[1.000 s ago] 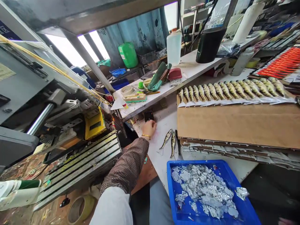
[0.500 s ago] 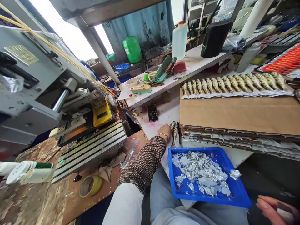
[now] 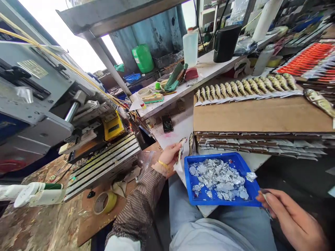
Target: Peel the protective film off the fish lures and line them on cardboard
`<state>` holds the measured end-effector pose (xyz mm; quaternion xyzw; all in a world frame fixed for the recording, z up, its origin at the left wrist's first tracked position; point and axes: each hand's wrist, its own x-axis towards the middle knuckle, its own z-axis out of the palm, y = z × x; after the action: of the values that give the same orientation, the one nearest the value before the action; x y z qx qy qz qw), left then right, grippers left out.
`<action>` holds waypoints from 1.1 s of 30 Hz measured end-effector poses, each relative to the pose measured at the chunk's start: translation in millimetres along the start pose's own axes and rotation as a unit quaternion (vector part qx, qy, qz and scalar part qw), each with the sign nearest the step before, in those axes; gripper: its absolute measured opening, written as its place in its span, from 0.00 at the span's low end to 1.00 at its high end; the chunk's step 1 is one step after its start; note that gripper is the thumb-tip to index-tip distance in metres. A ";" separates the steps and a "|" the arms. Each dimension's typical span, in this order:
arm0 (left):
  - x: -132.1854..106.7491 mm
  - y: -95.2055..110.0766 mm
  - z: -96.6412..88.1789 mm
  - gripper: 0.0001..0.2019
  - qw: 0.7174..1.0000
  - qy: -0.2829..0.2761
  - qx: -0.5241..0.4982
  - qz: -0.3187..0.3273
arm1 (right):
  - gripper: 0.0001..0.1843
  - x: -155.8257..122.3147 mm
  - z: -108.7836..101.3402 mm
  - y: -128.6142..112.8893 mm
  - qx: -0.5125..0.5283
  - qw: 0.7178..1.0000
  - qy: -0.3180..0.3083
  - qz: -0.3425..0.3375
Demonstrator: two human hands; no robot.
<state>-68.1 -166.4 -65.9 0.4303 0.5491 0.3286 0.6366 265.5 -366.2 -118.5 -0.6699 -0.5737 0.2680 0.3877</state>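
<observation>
My left hand (image 3: 169, 156) is closed on a small fish-shaped lure (image 3: 181, 150), held tilted above the white worktop's edge. Just to its right, another fish-shaped lure (image 3: 191, 143) lies against the stack of cardboard. A blue tray (image 3: 186, 181) of crumpled silver foil pieces (image 3: 220, 177) rests over the lap. At the tray's right corner my right hand (image 3: 290, 212) is closed in a pinch; a small dark thing shows at the fingertips, too unclear to name. One foil piece (image 3: 251, 176) sits on the tray's right rim.
Fish-shaped lures (image 3: 243, 87) stand in a row along stacked cardboard (image 3: 251, 116), with a bigger one (image 3: 320, 103) at the right end. A phone (image 3: 167, 123) lies on the worktop. A grey machine (image 3: 39, 104) and a tape roll (image 3: 104, 203) are on the left.
My left hand has lifted a fish-shaped lure off the worktop and drawn it back towards me. My right hand has come further into view, up to the tray's corner.
</observation>
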 end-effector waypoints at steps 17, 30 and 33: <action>-107.4 -57.9 103.3 0.24 0.915 -0.206 -0.319 -0.135 | 0.09 8.4 39.6 -86.5 0.018 0.987 -0.022 -0.156; -109.3 -60.5 101.2 0.23 0.908 -0.238 -0.302 -0.167 | 0.20 8.0 27.3 -82.5 0.105 0.968 -0.226 -0.026; -108.7 -59.4 100.7 0.23 0.912 -0.231 -0.293 -0.172 | 0.18 5.7 28.5 -81.7 0.063 0.977 -0.194 -0.066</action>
<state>7.9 -306.6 -71.9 0.1876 0.3313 0.2516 0.8898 198.0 -351.2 -66.2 -0.5404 -0.6625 0.4022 0.3275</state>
